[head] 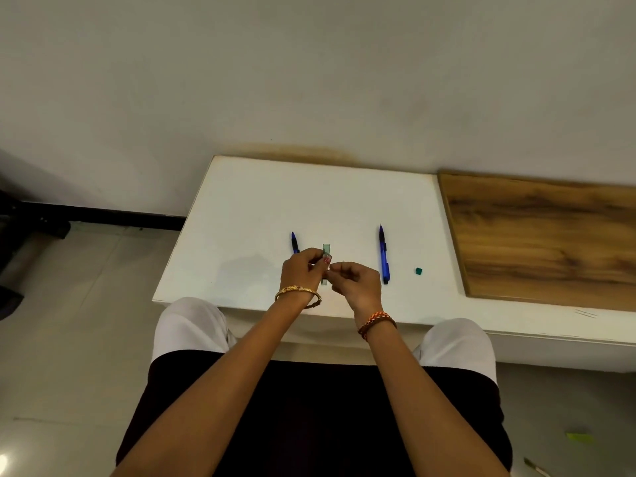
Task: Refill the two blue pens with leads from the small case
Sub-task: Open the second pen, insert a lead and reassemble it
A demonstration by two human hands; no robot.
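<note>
Two blue pens lie on the white table [261,201], tips pointing away from me. My left hand [300,270] hides the lower part of the left pen [294,242]. The right pen [384,254] lies in full view. The small greenish see-through case [326,249] stands lengthwise between them, its ends showing above and below my fingers. My left fingertips pinch the case at its middle. My right hand [354,282] meets them with thumb and forefinger pinched. Anything between those fingers is too thin to see. A small green cap [418,270] lies right of the right pen.
A wood-grain board [550,242] adjoins the table on the right. A pale wall rises behind the table. My knees sit under the near edge, and tiled floor [69,304] lies to the left.
</note>
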